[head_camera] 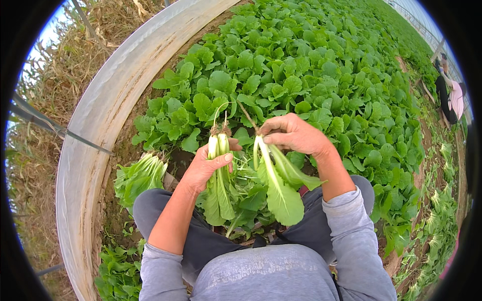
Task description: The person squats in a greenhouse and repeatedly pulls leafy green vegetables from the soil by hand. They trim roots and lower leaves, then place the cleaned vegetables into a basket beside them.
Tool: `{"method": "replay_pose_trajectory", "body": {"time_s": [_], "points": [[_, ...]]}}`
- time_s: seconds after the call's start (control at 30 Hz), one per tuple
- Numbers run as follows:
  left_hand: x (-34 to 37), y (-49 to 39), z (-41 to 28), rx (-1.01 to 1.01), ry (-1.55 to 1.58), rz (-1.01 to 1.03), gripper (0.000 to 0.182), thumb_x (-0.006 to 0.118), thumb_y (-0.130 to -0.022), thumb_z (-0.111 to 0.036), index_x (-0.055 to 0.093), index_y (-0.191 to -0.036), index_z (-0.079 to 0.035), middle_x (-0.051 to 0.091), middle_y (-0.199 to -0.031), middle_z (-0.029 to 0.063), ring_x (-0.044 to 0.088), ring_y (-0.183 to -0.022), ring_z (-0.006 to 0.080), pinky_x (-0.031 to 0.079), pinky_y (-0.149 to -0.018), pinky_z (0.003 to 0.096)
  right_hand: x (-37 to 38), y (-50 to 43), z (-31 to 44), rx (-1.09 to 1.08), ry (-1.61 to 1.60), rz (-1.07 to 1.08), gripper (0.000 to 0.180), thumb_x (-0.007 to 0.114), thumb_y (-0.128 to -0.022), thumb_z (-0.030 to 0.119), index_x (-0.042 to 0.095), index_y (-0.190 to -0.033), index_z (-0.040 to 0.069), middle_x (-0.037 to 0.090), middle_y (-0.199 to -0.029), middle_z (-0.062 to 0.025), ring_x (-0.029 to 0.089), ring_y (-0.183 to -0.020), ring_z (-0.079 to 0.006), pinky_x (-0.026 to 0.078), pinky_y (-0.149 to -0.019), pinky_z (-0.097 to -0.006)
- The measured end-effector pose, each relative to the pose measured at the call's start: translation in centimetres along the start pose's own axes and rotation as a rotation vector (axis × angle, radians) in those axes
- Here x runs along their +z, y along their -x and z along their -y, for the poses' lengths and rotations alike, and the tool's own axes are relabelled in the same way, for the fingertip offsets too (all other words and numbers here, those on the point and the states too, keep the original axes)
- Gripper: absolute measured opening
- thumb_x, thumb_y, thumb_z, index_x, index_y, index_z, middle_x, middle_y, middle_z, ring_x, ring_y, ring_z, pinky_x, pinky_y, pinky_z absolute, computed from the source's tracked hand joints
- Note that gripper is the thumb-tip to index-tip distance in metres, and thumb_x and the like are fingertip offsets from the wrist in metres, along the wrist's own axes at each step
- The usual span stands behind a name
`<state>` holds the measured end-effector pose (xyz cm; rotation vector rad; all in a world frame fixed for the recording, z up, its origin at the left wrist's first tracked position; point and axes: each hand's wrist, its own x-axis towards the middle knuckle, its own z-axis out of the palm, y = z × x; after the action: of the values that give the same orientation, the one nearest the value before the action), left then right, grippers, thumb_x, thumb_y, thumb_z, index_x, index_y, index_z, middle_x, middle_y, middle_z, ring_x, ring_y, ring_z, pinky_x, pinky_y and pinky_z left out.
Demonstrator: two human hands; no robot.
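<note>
My left hand (209, 163) is closed around a small bunch of leafy greens (222, 195). Their pale stems and soil-caked roots point up past my thumb, and the leaves hang below. To its right, my right hand (288, 134) pinches a single uprooted plant (276, 180) near the root end. A thin root sticks up from that plant, and its broad leaves droop between my forearms. Loose leaves (250, 203) lie on the ground between my knees, partly hidden by the held plants.
A pile of pulled greens (141, 175) lies left of my knee. Dense growing greens (286, 75) fill the bed ahead. Plastic sheeting (90, 113) curves along the left, crossed by a pole (86, 141). Pulled bunches (433, 240) line the right side. A person (453, 98) is at the far right.
</note>
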<state>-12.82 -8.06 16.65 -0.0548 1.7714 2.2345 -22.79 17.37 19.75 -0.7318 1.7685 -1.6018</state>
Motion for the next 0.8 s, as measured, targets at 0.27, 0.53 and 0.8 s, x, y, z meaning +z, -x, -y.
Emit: {"method": "replay_pose_trajectory", "body": {"time_s": [0.27, 0.53, 0.8], "points": [[1.8, -1.6, 1.8, -0.041, 0.095, -0.135, 0.048, 0.082, -0.082, -0.022, 0.056, -0.118, -0.004, 0.067, -0.102, 0.0046, 0.066, -0.085, 0.0145, 0.057, -0.073, 0.0313, 6.5, -3.1, -1.4, 0.007, 0.104, -0.284, 0.02, 0.067, -0.092, 0.016, 0.065, -0.099, -0.003, 0.063, -0.077, -0.004, 0.057, -0.064, -0.0063, 0.047, -0.055, -0.0241], [2.1, -2.5, 2.6, -0.149, 0.142, -0.176, 0.042, 0.083, -0.079, -0.01, 0.059, -0.113, -0.004, 0.068, -0.092, 0.0054, 0.066, -0.078, 0.0157, 0.056, -0.069, 0.0325, 6.7, -4.2, -3.5, 0.006, -0.019, -0.39, 0.03, 0.074, -0.087, 0.013, 0.057, -0.105, -0.005, 0.066, -0.086, -0.0078, 0.06, -0.074, -0.0089, 0.05, -0.063, -0.0263], [1.3, -2.5, 1.3, -0.005, 0.346, -0.061, 0.05, 0.076, -0.08, -0.012, 0.057, -0.125, 0.0, 0.063, -0.079, 0.007, 0.066, -0.071, 0.0218, 0.056, -0.066, 0.0357, 5.5, -3.1, -2.6, -0.076, -0.088, -0.486, 0.025, 0.062, -0.097, 0.021, 0.065, -0.108, -0.002, 0.067, -0.087, -0.0046, 0.059, -0.07, -0.0089, 0.05, -0.061, -0.0241]]}}
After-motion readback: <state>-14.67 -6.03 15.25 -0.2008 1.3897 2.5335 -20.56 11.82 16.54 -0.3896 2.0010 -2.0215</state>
